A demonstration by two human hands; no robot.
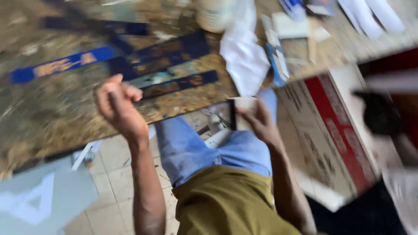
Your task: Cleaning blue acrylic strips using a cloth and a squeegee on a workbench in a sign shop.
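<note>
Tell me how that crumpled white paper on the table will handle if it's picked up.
The crumpled white paper looks thin and creased, so it is probably floppy and light. It overhangs the table edge, so a push may slide it off. Blur hides detail.

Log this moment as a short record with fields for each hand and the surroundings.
left hand: curled in a loose fist over the edge of the board
right hand: holds a small white card with a dark edge
board: worn gold-brown, with dark blue painted strips
nearby: crumpled white paper, red and white carton
image: motion-blurred
</note>
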